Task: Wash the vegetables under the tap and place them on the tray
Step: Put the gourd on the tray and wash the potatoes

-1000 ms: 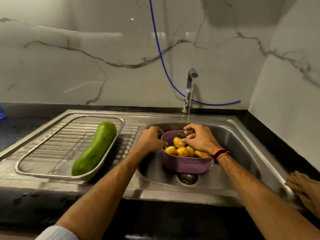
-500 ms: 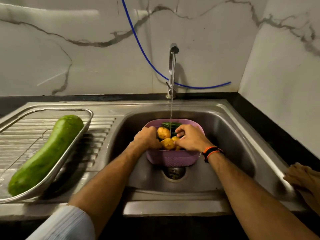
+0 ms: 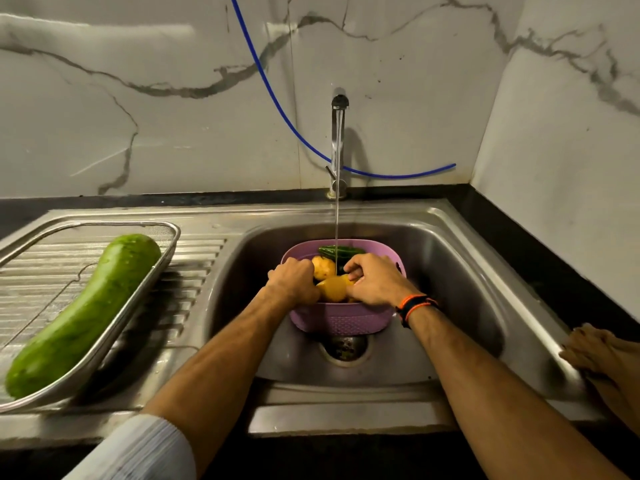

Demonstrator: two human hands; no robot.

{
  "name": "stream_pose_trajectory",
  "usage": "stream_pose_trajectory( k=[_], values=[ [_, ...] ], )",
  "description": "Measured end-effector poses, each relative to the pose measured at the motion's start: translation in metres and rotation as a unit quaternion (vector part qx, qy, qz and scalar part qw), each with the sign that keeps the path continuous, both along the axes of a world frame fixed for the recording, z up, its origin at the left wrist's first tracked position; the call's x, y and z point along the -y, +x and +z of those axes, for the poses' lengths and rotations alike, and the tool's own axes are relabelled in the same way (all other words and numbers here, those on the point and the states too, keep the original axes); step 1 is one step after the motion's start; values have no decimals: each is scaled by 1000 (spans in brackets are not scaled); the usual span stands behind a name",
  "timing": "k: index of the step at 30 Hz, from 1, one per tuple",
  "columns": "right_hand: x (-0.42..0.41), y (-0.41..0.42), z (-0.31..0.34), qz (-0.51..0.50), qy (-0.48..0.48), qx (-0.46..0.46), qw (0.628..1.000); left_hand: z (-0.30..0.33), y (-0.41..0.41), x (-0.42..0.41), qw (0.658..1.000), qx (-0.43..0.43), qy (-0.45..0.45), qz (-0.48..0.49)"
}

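Note:
A purple basket (image 3: pixel 346 322) stands in the sink (image 3: pixel 460 271) over the drain. It holds yellow potatoes (image 3: pixel 323 266) and a dark green vegetable (image 3: pixel 341 251). Water runs from the tap (image 3: pixel 337 147) in a thin stream into the basket. My left hand (image 3: pixel 292 282) is curled over the basket's left rim. My right hand (image 3: pixel 375 282) grips a potato (image 3: pixel 332 289) just under the stream, against my left hand. A large green gourd (image 3: pixel 83 313) lies in the steel tray (image 3: pixel 169 244) on the drainboard at the left.
Another person's hand (image 3: pixel 588 351) rests on the sink's right rim. A blue hose (image 3: pixel 277 98) hangs along the marble wall behind the tap. Black countertop (image 3: pixel 540 258) borders the sink at the right and back.
My right hand has picked one potato out of the pile and brought it under the stream. My left hand stays on the basket's rim. The view has shifted right and closer.

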State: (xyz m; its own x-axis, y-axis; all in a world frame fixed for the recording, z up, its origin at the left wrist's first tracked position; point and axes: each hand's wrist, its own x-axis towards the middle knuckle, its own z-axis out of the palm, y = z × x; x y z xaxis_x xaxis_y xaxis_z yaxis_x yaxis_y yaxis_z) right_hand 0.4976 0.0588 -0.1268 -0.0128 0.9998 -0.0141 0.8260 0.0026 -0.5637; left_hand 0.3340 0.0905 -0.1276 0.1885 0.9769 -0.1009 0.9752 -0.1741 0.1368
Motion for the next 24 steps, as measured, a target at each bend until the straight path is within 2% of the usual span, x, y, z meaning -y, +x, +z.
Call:
stream_pose_trajectory(
  k=[4, 6, 8, 9, 10, 13, 15, 17, 19, 24],
  values=[
    [1, -2, 2, 7, -2, -5, 1000, 12, -13, -8, 986, 152, 14, 62],
    [2, -2, 3, 5, 3, -4, 1000, 17, -17, -15, 961, 261, 8, 90],
    [4, -2, 3, 3, 2, -1, 1000, 19, -13, -20, 921, 373, -5, 110],
    [4, -2, 4, 3, 1, 1, 1000, 19, -8, -23, 887, 444, -24, 124],
    [4, -2, 4, 2, 0, 2, 1000, 19, -2, -24, 839, 521, -53, 147],
    [3, -1, 3, -12, 6, -2, 1000, 22, 16, -26, 653, 709, -152, 216],
    [1, 0, 2, -25, 15, -10, 1000, 20, 26, -26, 556, 770, -207, 233],
    [-1, 0, 1, -35, 23, -26, 999, 16, 31, -24, 490, 803, -241, 238],
    [-4, 0, -1, -46, 34, -45, 997, 13, 33, -23, 463, 815, -259, 234],
    [-4, -3, 2, -84, 85, -120, 986, 17, 29, -20, 464, 815, -274, 213]
  ],
)
